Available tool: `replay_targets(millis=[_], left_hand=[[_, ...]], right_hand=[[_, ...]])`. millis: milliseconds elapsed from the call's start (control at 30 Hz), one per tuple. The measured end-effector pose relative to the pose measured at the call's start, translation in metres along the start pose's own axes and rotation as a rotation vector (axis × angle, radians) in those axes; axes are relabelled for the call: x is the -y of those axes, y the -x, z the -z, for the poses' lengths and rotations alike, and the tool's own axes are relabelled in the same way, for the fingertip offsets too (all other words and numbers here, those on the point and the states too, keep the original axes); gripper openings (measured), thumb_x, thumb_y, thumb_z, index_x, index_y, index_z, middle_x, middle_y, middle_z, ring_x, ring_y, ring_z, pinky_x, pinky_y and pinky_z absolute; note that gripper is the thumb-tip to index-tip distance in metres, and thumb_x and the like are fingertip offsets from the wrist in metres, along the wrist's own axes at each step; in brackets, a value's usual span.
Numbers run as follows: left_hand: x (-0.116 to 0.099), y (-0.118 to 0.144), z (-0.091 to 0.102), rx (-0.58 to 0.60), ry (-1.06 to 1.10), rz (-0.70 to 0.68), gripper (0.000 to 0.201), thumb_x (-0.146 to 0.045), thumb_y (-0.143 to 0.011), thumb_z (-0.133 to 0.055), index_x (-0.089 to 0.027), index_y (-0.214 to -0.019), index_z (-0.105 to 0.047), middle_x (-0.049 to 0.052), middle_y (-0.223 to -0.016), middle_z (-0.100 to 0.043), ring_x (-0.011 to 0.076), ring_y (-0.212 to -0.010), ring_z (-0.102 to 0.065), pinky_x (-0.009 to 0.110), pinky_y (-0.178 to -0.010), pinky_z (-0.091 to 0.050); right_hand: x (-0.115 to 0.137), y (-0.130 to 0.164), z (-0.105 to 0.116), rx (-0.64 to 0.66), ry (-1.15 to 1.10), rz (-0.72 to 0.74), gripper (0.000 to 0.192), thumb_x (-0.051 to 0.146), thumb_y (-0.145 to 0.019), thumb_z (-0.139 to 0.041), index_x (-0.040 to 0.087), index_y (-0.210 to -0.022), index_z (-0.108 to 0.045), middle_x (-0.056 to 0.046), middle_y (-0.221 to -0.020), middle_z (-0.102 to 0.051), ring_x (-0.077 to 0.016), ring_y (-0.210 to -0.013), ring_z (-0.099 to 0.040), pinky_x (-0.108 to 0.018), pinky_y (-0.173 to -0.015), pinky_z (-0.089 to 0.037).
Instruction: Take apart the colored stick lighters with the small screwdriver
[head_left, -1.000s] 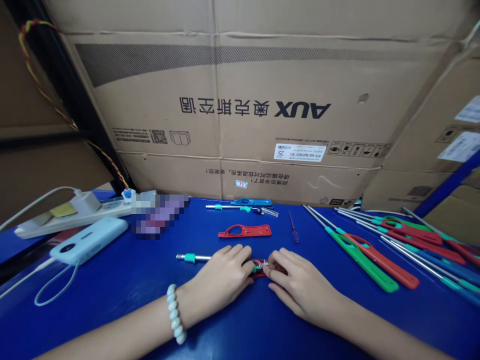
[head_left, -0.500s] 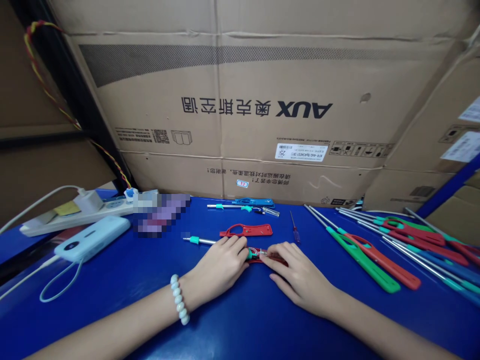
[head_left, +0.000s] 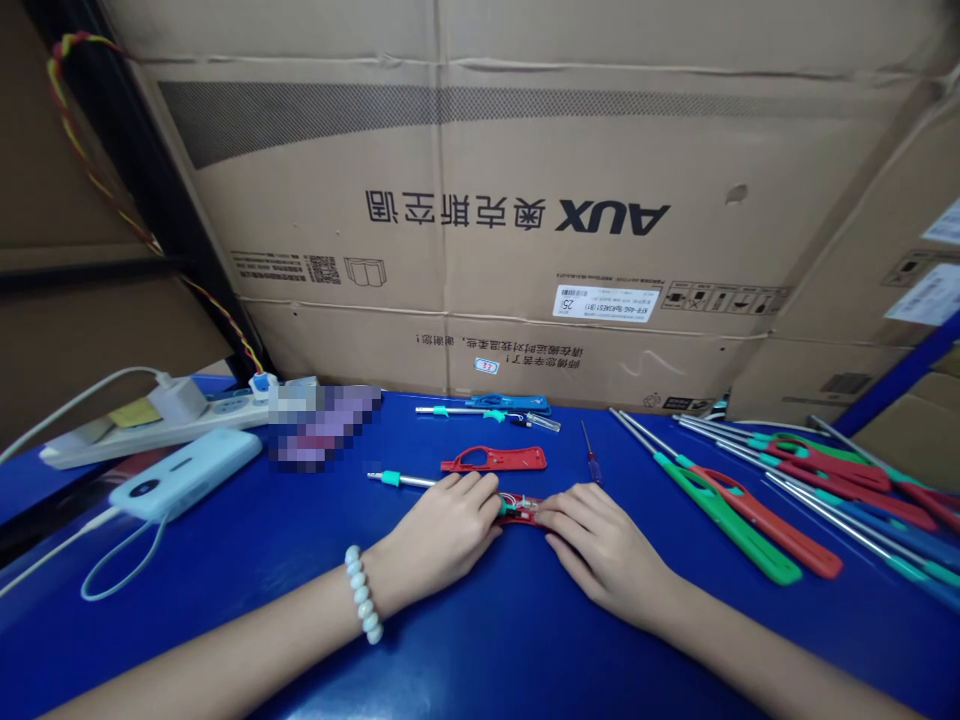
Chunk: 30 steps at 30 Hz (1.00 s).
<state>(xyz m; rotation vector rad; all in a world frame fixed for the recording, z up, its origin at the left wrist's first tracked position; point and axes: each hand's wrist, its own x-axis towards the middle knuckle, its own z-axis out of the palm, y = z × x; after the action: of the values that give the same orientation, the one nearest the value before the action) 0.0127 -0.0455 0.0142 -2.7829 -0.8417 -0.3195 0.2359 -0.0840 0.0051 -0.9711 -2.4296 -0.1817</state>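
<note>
My left hand (head_left: 450, 522) closes over the neck of an opened red stick lighter (head_left: 519, 517), whose silver tube and teal collar (head_left: 391, 478) stick out to the left. Wires and small parts show inside its handle, between my hands. At the handle's right end, the fingers of my right hand (head_left: 609, 545) are bent together and press on it; they hide that end. Just behind lies a loose red handle half (head_left: 499, 459). A small screwdriver (head_left: 593, 466) rests behind my right hand.
Farther back lie a blue handle shell (head_left: 510, 403) and a lighter tube with its inner parts (head_left: 454, 412). Several stick lighters (head_left: 720, 520) are piled at right. A pale blue power bank (head_left: 186, 474) and a power strip (head_left: 90, 443) stand left. A cardboard wall (head_left: 450, 140) closes the back.
My right hand has shifted slightly over the handle's right end, and its fingers are drawn closer together. My left hand keeps its hold on the lighter.
</note>
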Motion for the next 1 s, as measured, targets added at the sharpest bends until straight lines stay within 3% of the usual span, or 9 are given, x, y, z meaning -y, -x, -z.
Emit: replay_targets(millis=[367, 467, 567, 733, 833, 1000], left_hand=[[-0.003, -0.003, 0.014, 0.038, 0.125, 0.058, 0.015, -0.024, -0.091, -0.052, -0.012, -0.096, -0.06, 0.008, -0.094, -0.058, 0.0226, -0.086, -0.059, 0.036, -0.075, -0.051], [0.005, -0.008, 0.025, -0.018, 0.201, 0.129, 0.019, -0.03, -0.094, -0.05, -0.014, -0.096, -0.061, 0.006, -0.093, -0.06, 0.0206, -0.086, -0.059, 0.035, -0.079, -0.05], [0.024, -0.02, 0.032, -0.078, 0.199, 0.139, 0.014, -0.021, -0.094, -0.049, -0.016, -0.099, -0.061, 0.005, -0.098, -0.06, 0.0191, -0.091, -0.059, 0.034, -0.084, -0.047], [0.05, -0.044, 0.018, 0.049, 0.147, 0.083, 0.02, -0.015, -0.086, -0.059, -0.014, -0.106, -0.06, 0.007, -0.103, -0.06, 0.0209, -0.097, -0.059, 0.03, -0.081, -0.047], [0.054, -0.055, 0.006, 0.092, 0.141, 0.045, 0.022, -0.016, -0.079, -0.068, -0.012, -0.101, -0.063, 0.007, -0.096, -0.062, 0.0223, -0.089, -0.062, 0.029, -0.074, -0.048], [0.055, -0.06, -0.001, 0.083, 0.164, 0.004, 0.016, -0.01, -0.078, -0.064, -0.013, -0.094, -0.063, 0.004, -0.092, -0.059, 0.0177, -0.079, -0.061, 0.025, -0.068, -0.046]], right_hand=[[-0.001, -0.001, 0.002, 0.008, 0.008, -0.003, 0.023, 0.014, -0.093, -0.04, 0.015, -0.101, -0.062, -0.009, -0.092, -0.064, -0.022, -0.084, -0.052, -0.037, -0.074, -0.042], [-0.002, -0.001, 0.002, 0.006, -0.029, -0.023, 0.023, 0.013, -0.093, -0.04, 0.016, -0.1, -0.061, -0.009, -0.091, -0.063, -0.0217, -0.085, -0.052, -0.038, -0.076, -0.041], [-0.002, 0.0, 0.002, 0.009, -0.055, -0.025, 0.021, 0.012, -0.092, -0.042, 0.016, -0.099, -0.061, -0.008, -0.091, -0.063, -0.0217, -0.087, -0.052, -0.04, -0.08, -0.04], [-0.003, 0.001, 0.001, -0.004, -0.086, -0.042, 0.018, 0.012, -0.091, -0.044, 0.016, -0.099, -0.059, -0.008, -0.094, -0.063, -0.0214, -0.091, -0.051, -0.04, -0.084, -0.038], [-0.005, 0.002, 0.001, -0.011, -0.09, -0.042, 0.017, 0.013, -0.091, -0.045, 0.016, -0.1, -0.059, -0.007, -0.096, -0.063, -0.0212, -0.093, -0.05, -0.042, -0.087, -0.036], [-0.005, 0.002, 0.003, -0.031, -0.098, -0.052, 0.017, 0.013, -0.091, -0.045, 0.018, -0.099, -0.059, -0.006, -0.096, -0.065, -0.0202, -0.095, -0.052, -0.042, -0.089, -0.034]])
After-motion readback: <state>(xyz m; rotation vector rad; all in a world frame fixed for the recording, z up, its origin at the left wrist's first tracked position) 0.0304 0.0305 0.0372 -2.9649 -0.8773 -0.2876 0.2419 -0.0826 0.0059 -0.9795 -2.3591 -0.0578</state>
